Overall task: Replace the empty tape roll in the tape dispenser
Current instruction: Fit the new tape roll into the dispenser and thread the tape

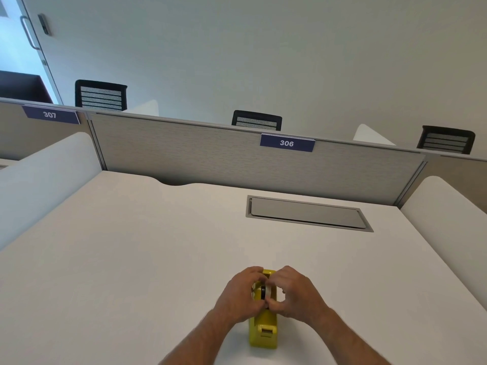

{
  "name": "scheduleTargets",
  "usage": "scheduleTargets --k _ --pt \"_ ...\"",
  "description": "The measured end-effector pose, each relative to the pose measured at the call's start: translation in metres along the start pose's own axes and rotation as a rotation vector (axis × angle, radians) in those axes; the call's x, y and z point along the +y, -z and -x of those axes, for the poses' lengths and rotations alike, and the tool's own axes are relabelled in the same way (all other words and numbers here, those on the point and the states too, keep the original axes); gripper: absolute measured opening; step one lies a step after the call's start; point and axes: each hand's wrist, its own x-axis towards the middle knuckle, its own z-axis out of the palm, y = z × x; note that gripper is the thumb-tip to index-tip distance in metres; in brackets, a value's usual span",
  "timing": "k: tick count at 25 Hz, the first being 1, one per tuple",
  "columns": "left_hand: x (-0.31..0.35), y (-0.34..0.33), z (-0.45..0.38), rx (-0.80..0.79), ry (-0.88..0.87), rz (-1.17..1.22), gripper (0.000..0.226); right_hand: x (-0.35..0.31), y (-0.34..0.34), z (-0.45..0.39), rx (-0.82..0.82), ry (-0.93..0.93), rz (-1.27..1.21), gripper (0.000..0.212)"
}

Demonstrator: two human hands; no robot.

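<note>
A bare white tabletop in an office cubicle carries a yellow tape dispenser near its front edge, long axis running away from the person, cutter end nearest. The left hand and right hand close in from either side, fingers curled around a tape roll sitting in the dispenser's cradle. Both are equally near; the roll likely comes or goes straight up between them.

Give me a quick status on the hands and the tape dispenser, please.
Left hand and right hand both closed on the tape roll. Roll in the yellow dispenser, upright on the desk. Nothing in the way.
</note>
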Motion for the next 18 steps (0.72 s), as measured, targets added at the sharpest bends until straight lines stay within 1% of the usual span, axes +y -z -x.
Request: scheduleTargets --k 5,11,16,18 --pt "0.0022 -0.0001 -0.0009 0.004 0.007 -0.010 0.047 0.0017 0.0017 -0.0014 0.037 0.002 -0.017 0.013" --pt "0.0037 0.0006 -0.0013 0.002 0.019 -0.017 0.050 -0.0011 0.0040 0.0016 0.025 0.007 0.007 0.024" --pt "0.0032 0.0007 -0.0009 0.010 0.002 -0.006 0.047 0.0014 0.0029 -0.0007 0.045 -0.024 -0.012 0.011" --pt "0.0036 0.0006 -0.0008 0.008 0.000 0.000 0.048 0.0027 0.0022 -0.0017 0.046 -0.030 -0.017 0.010"
